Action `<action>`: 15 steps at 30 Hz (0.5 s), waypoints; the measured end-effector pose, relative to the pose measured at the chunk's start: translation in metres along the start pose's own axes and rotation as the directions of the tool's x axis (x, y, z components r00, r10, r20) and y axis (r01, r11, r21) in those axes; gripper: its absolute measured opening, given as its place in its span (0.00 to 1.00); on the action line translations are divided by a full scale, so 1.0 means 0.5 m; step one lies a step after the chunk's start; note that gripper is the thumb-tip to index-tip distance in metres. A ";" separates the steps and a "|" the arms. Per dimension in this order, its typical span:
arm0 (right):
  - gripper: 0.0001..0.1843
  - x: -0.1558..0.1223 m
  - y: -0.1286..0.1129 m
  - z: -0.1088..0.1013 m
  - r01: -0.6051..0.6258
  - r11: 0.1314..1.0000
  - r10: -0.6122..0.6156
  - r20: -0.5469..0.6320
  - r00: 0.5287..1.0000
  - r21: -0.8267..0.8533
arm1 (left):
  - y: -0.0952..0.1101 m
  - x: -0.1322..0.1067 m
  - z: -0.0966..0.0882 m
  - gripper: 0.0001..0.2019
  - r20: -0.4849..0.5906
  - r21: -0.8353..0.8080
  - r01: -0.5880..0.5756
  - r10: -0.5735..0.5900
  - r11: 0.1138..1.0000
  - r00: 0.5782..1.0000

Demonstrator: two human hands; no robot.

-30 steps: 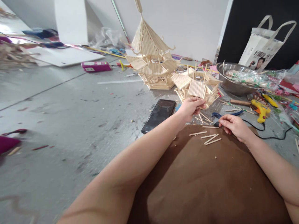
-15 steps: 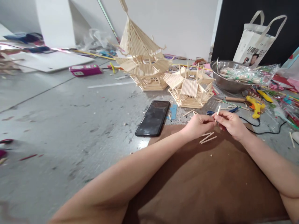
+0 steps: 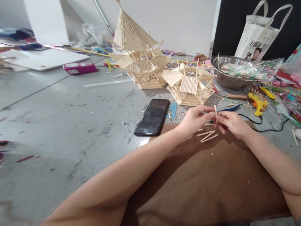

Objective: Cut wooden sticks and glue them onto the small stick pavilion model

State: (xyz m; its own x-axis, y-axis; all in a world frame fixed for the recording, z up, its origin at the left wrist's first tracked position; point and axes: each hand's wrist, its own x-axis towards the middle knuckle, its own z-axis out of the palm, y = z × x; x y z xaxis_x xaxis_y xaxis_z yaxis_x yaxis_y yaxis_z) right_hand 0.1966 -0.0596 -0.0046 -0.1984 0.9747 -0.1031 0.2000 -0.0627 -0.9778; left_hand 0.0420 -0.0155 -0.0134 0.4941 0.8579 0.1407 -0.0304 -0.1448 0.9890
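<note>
My left hand (image 3: 194, 119) and my right hand (image 3: 230, 123) meet above the far edge of a brown board (image 3: 207, 182). Both pinch one short wooden stick (image 3: 215, 112), which stands nearly upright between their fingertips. A few more cut sticks (image 3: 208, 136) lie on the board just below the hands. Just beyond the hands sits a small stick-built model section (image 3: 189, 89), and behind it a taller stick pagoda (image 3: 136, 53).
A black phone (image 3: 152, 116) lies on the grey floor left of the hands. To the right are a yellow glue gun (image 3: 258, 103) with its black cord, a steel bowl (image 3: 231, 78) of bagged sticks, a white tote bag (image 3: 258, 34) and craft clutter.
My left hand let go of the small model and came down to meet my right hand. My right hand lifted a stick off the board; both hands now hold it upright.
</note>
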 end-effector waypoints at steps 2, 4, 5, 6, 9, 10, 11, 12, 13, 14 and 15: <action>0.19 -0.002 -0.002 0.003 -0.010 1.000 0.009 0.044 0.999 0.021 | 0.002 -0.003 0.004 0.09 0.041 -0.012 -0.002 0.003 1.000 0.999; 0.20 -0.003 -0.003 0.004 -0.018 1.000 0.017 0.084 0.996 0.020 | 0.005 -0.006 0.007 0.09 0.072 -0.054 0.033 -0.029 0.998 0.997; 0.20 -0.003 -0.004 0.003 -0.029 0.999 0.027 0.098 0.995 0.014 | 0.006 -0.007 0.008 0.09 0.071 -0.090 0.067 -0.061 0.994 0.996; 0.21 -0.003 -0.004 0.000 -0.045 0.999 0.044 0.103 0.994 0.005 | 0.007 -0.008 0.009 0.09 0.057 -0.128 0.105 -0.098 0.986 0.993; 0.19 -0.001 -0.007 -0.014 -0.098 0.994 0.100 0.054 0.994 -0.042 | 0.003 -0.002 0.007 0.09 -0.030 -0.229 0.191 -0.203 0.954 0.979; 0.19 0.001 -0.008 -0.020 -0.109 0.992 0.111 0.025 0.994 -0.060 | 0.000 0.001 0.004 0.09 -0.061 -0.260 0.199 -0.222 0.945 0.973; 0.18 0.002 -0.008 -0.024 -0.117 0.990 0.117 -0.004 0.993 -0.076 | -0.003 0.004 0.002 0.10 -0.085 -0.293 0.196 -0.230 0.936 0.970; 0.17 0.002 -0.008 -0.026 -0.122 0.988 0.120 -0.027 0.992 -0.090 | -0.005 0.006 0.000 0.10 -0.095 -0.326 0.193 -0.236 0.925 0.967; 0.17 0.003 -0.006 -0.026 -0.124 0.987 0.121 -0.039 0.992 -0.103 | -0.007 0.008 -0.001 0.11 -0.094 -0.359 0.194 -0.242 0.913 0.966; 0.17 0.003 -0.004 -0.024 -0.117 0.986 0.113 -0.040 0.993 -0.117 | -0.008 0.009 -0.001 0.11 -0.080 -0.388 0.200 -0.249 0.900 0.965; 0.17 0.003 -0.002 -0.020 -0.098 0.986 0.094 -0.032 0.995 -0.138 | -0.008 0.008 -0.001 0.11 -0.056 -0.409 0.211 -0.255 0.888 0.965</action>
State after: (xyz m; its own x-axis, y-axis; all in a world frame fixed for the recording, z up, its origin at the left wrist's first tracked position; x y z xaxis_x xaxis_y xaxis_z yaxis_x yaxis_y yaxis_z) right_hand 0.2059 -0.0560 -0.0021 -0.1482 0.9708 -0.1887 0.3484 -0.1273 -0.9287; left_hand 0.0439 -0.0111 -0.0170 0.4364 0.8925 -0.1140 -0.2779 0.2542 0.9264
